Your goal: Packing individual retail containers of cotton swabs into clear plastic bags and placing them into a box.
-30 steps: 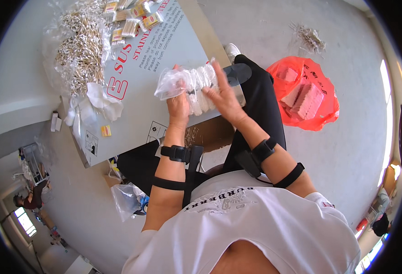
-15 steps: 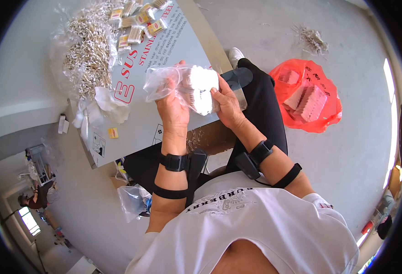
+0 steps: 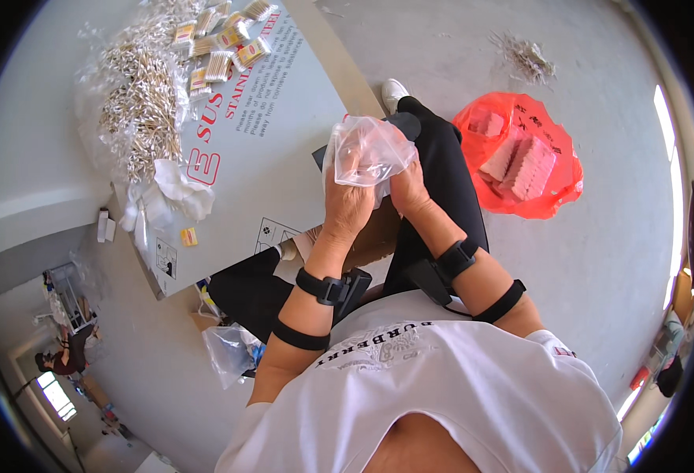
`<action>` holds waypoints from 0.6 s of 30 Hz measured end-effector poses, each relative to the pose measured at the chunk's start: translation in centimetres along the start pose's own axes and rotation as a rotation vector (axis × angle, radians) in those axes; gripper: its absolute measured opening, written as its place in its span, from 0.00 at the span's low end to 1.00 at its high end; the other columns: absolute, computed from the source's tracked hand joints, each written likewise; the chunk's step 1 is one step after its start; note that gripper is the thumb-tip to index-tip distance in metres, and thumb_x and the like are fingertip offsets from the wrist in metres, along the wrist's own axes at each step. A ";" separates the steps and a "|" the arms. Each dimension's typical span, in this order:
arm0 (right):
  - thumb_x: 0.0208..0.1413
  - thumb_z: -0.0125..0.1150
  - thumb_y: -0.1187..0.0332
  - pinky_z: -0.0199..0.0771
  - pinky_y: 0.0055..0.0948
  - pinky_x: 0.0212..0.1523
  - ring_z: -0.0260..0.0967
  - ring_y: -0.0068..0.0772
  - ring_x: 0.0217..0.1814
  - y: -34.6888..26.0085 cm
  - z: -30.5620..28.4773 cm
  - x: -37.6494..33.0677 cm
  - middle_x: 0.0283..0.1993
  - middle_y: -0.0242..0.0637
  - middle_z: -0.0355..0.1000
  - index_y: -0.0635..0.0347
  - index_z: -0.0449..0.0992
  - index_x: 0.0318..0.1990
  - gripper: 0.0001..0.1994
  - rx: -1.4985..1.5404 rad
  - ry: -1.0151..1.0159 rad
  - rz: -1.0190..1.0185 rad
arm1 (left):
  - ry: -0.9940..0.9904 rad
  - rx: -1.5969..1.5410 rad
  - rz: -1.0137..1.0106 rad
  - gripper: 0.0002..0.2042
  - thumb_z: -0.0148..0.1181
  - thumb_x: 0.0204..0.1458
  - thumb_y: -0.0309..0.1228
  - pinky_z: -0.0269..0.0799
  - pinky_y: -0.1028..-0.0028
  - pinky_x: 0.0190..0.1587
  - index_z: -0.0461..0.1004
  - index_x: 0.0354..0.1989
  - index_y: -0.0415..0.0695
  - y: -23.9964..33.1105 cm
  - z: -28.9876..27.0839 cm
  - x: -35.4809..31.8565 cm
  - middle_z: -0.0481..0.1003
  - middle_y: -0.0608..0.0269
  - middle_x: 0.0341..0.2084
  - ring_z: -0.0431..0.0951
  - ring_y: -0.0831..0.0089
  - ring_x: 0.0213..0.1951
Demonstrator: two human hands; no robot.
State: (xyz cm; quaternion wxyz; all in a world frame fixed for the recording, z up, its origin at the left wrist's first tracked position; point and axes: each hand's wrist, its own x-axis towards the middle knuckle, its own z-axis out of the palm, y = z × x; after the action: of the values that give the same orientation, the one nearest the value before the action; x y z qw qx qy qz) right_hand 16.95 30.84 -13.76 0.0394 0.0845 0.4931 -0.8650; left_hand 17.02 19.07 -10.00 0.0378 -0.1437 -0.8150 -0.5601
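A crumpled clear plastic bag point(image 3: 380, 150) is held up between my two hands, by the right edge of the table point(image 3: 272, 177). My left hand point(image 3: 349, 201) grips it from the left, its fingers showing blurrily through the film. On the right side my right hand point(image 3: 410, 189) is closed against the bag, with its fingertips mostly hidden. The white-tipped cotton swab bundles cannot be made out now behind the film and hands. Farther left on the table lie a heap of loose cotton swabs point(image 3: 138, 102) and several small swab packs point(image 3: 221, 65) with yellow labels.
A red plastic bag point(image 3: 563, 177) with pink packs rests on the floor to the right. Beyond it is a pile of scraps point(image 3: 526, 59). White crumpled wrapping point(image 3: 189, 193) and a yellow card point(image 3: 188, 236) lie near the table's left corner. A person point(image 3: 71, 353) is far left.
My hands have moved right and turned with the bag, and its film now covers them. The white swab bundles that showed between my hands are hidden. The view has shifted slightly.
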 end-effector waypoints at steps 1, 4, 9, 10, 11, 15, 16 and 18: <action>0.52 0.54 0.68 0.51 0.31 0.69 0.53 0.33 0.71 -0.2 -1.5 0.5 0.67 0.40 0.61 0.63 0.61 0.65 0.30 0.020 -0.067 0.004 | -0.063 0.061 0.016 0.18 0.46 0.60 0.30 0.62 0.64 0.61 0.70 0.57 0.39 0.3 0.0 0.4 0.73 0.55 0.55 0.68 0.59 0.59; 0.42 0.64 0.68 0.49 0.30 0.70 0.51 0.32 0.72 -4.4 -1.8 0.4 0.68 0.39 0.60 0.62 0.60 0.66 0.39 -0.261 -0.302 -0.075 | -0.235 -0.127 -0.056 0.18 0.49 0.60 0.30 0.60 0.62 0.63 0.70 0.58 0.42 -0.2 -2.0 1.6 0.68 0.53 0.60 0.68 0.57 0.60; 0.35 0.73 0.63 0.46 0.43 0.73 0.50 0.50 0.72 -7.3 -1.1 2.5 0.66 0.42 0.61 0.55 0.62 0.65 0.43 -1.152 -0.467 -0.639 | -0.183 0.043 0.305 0.16 0.60 0.53 0.28 0.61 0.61 0.63 0.73 0.51 0.44 0.4 -2.7 2.9 0.55 0.49 0.66 0.57 0.51 0.67; 0.35 0.73 0.63 0.46 0.43 0.73 0.50 0.50 0.72 -6.9 -0.8 2.6 0.66 0.42 0.61 0.55 0.62 0.65 0.43 -1.154 -0.470 -0.637 | -0.161 0.012 0.321 0.19 0.62 0.52 0.29 0.61 0.61 0.64 0.72 0.54 0.46 0.2 -2.7 3.0 0.51 0.50 0.69 0.55 0.52 0.68; 0.35 0.73 0.63 0.49 0.43 0.71 0.53 0.51 0.70 -6.6 -0.1 2.9 0.63 0.42 0.64 0.55 0.66 0.61 0.39 -1.128 -0.532 -0.695 | -0.150 0.013 0.321 0.19 0.62 0.52 0.29 0.61 0.61 0.64 0.72 0.54 0.46 -0.5 -2.6 3.1 0.51 0.50 0.69 0.55 0.52 0.68; 0.37 0.72 0.65 0.65 0.43 0.60 0.66 0.51 0.58 -5.3 2.2 2.4 0.49 0.45 0.72 0.55 0.77 0.45 0.22 -1.132 -0.625 -0.619 | -0.021 -0.314 0.156 0.28 0.65 0.49 0.30 0.61 0.63 0.64 0.67 0.62 0.51 -2.5 -2.7 2.4 0.46 0.53 0.71 0.56 0.59 0.68; 0.37 0.72 0.68 0.69 0.42 0.56 0.68 0.50 0.55 -5.1 2.5 2.1 0.47 0.45 0.73 0.56 0.78 0.42 0.20 -1.066 -0.586 -0.563 | 0.009 -0.416 0.119 0.30 0.66 0.48 0.31 0.61 0.64 0.64 0.66 0.63 0.52 -2.3 -2.7 2.3 0.44 0.54 0.71 0.56 0.61 0.67; 0.38 0.70 0.74 0.72 0.37 0.53 0.71 0.49 0.51 -5.5 2.5 1.6 0.47 0.46 0.74 0.59 0.78 0.42 0.18 -0.921 -0.520 -0.507 | 0.014 -0.371 0.125 0.29 0.65 0.49 0.31 0.62 0.66 0.63 0.66 0.63 0.49 -1.9 -2.9 2.2 0.43 0.54 0.71 0.57 0.64 0.66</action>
State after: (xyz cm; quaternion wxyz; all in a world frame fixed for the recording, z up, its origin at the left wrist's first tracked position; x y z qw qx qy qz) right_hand 14.32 31.50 -8.13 -0.0162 -0.2768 0.7971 -0.5365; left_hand 14.14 16.17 -10.16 0.0512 -0.1947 -0.6869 -0.6983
